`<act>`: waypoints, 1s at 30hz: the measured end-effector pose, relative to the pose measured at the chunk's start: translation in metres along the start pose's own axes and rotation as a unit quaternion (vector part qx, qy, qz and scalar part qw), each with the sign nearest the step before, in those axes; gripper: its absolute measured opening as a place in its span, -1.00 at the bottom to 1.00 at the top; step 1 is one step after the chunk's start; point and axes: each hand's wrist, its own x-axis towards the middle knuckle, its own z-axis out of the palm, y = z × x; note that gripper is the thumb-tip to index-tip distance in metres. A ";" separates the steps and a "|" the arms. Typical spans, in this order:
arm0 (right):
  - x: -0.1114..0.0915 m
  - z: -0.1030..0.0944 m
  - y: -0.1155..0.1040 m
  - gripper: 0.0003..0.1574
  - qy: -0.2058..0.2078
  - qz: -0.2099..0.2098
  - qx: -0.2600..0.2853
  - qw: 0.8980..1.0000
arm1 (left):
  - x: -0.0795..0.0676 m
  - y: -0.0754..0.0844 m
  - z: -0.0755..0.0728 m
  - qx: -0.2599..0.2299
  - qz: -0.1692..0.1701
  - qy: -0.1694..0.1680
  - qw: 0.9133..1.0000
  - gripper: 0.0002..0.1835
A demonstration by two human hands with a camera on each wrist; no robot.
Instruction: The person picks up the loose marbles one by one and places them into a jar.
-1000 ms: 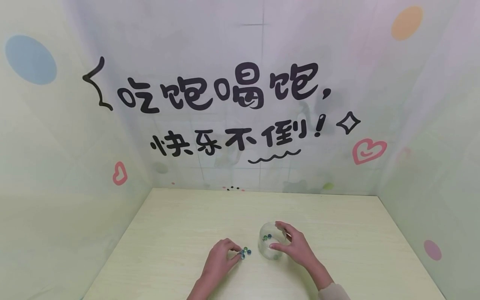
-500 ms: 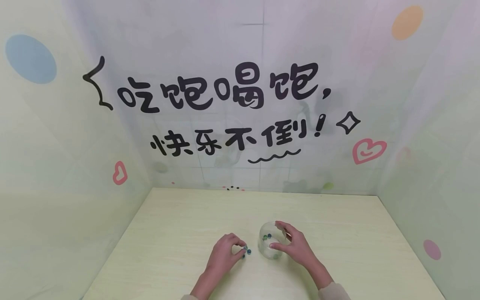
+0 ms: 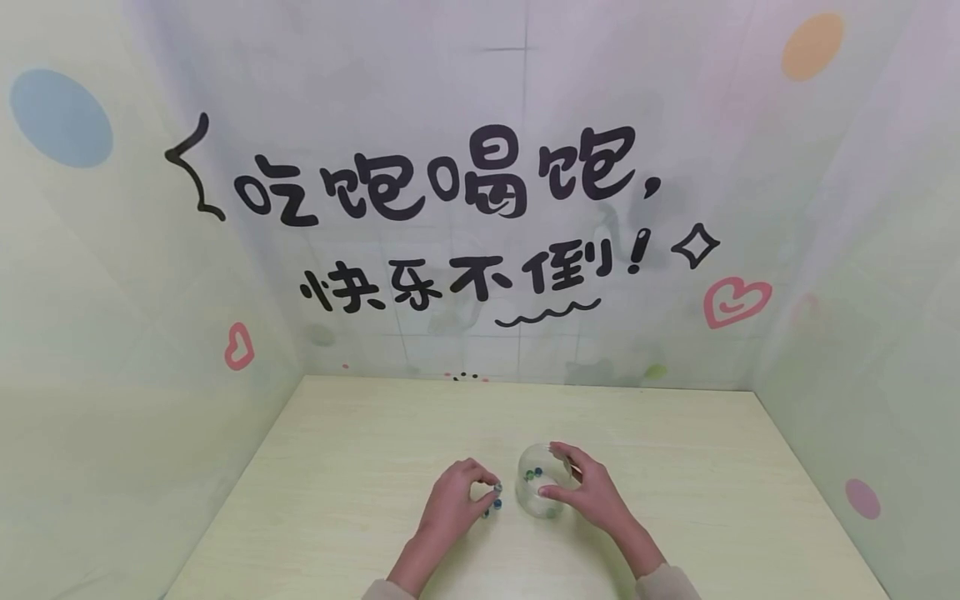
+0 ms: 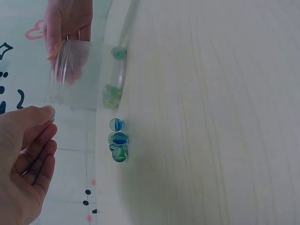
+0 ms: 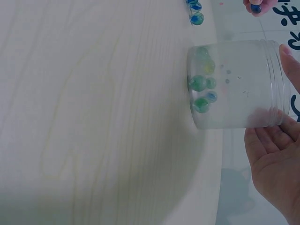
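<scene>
Between thumb and fingertips my left hand (image 3: 453, 502) pinches a glass marble (image 5: 255, 8), up off the table just left of the jar. Several loose blue and green marbles (image 4: 119, 139) sit in a tight group on the table below that hand. A clear, wide-mouthed jar (image 5: 239, 93) stands upright, with several green and blue marbles (image 5: 201, 83) at its bottom. My right hand (image 3: 597, 498) grips the jar from the right, close to its threaded rim, thumb on the near side and fingers around the far side.
The pale wood-grain table (image 3: 360, 433) is closed in by a printed back wall (image 3: 420, 92) with black lettering, and by side walls (image 3: 877, 333) on the left and right.
My left hand has picked a marble out of the group and lifted it, moving slightly up and right toward the jar. My right hand and the jar stay in place.
</scene>
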 end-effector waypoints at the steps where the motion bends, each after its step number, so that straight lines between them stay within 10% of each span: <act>1: 0.000 0.000 0.000 -0.14 0.000 0.000 0.000 1.000 | 0.001 0.001 0.000 -0.002 0.001 0.000 1.000 -0.90; 30: 0.000 -0.001 -0.001 -0.15 -0.007 -0.004 0.016 1.000 | 0.020 0.023 -0.004 0.015 0.046 0.023 0.999 -0.87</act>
